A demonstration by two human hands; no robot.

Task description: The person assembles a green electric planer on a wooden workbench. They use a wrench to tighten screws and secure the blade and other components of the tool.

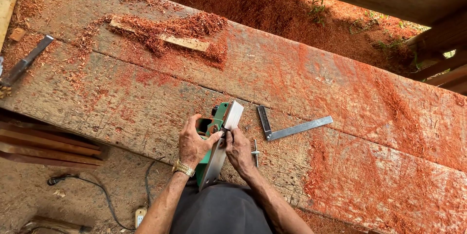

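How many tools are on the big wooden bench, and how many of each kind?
Green electric planer, held on its side by the left hand and right hand: 1
Metal try square: 1
Small T-shaped metal wrench: 1
Dark metal bar at the bench's left end: 1
Total: 4

Plank workbench (340,88): red sawdust (165,30), metal square (292,128), green planer (216,141).
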